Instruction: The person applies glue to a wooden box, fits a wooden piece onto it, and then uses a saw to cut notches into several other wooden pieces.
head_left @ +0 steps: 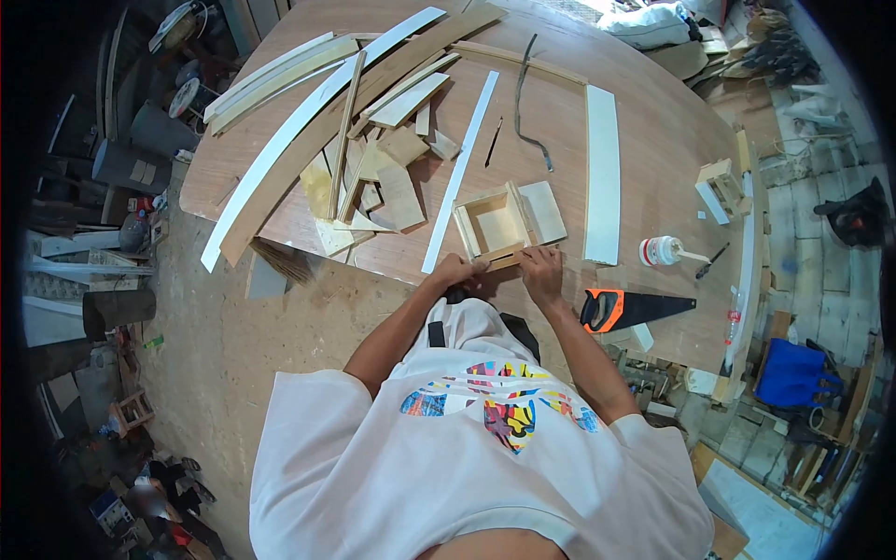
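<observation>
A small open wooden box (492, 224) sits near the table's front edge. Along its near side runs a short wooden strip (505, 262). The fingers of my left hand (455, 272) are closed on the strip's left end. At its right end, my right hand (541, 273) grips with bent fingers. Whether the strip is fixed to the box cannot be seen. Touching the box's right side is a pale square board (542, 211). Farther right lie a handsaw (635, 308) with an orange and black handle and a white glue bottle (660, 251) on its side.
Offcuts (397, 187) and long curved boards (308, 140) pile up on the table's left. A narrow white strip (461, 168), a pencil (494, 142), a dark bent rod (522, 103) and a white board (602, 177) lie beyond the box. Another small wooden box (721, 191) stands right.
</observation>
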Demonstrator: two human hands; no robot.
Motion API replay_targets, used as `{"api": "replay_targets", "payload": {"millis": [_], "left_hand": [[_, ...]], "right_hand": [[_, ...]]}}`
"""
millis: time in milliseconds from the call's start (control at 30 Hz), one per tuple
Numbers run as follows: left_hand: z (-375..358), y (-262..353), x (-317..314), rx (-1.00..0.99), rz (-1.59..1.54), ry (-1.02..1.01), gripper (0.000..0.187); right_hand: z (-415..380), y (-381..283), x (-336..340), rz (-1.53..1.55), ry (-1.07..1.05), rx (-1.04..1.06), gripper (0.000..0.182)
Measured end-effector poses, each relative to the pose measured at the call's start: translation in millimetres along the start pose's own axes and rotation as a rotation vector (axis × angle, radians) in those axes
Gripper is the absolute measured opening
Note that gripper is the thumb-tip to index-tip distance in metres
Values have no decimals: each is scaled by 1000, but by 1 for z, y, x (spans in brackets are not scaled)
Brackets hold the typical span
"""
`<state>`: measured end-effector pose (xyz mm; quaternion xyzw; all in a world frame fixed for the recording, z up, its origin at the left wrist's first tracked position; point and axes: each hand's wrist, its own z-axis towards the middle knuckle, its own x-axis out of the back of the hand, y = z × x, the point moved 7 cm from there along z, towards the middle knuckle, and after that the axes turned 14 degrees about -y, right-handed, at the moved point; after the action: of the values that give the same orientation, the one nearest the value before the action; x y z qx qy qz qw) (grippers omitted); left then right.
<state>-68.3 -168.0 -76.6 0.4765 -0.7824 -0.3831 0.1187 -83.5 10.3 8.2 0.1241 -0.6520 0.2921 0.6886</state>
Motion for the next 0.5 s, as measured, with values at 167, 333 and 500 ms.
{"api": "replay_targets", "payload": {"millis": [167, 333, 500], "left_hand": [[-10, -54, 40, -102, -321, -62, 36], [-55, -103, 75, -15, -387, 163, 32], [-73, -123, 66, -7, -480, 250, 32]], "right_hand": [[3, -3, 1, 1, -13, 24, 18], [4, -1, 5, 38, -7, 17, 19], [8, -5, 8, 15, -51, 35, 24]]}}
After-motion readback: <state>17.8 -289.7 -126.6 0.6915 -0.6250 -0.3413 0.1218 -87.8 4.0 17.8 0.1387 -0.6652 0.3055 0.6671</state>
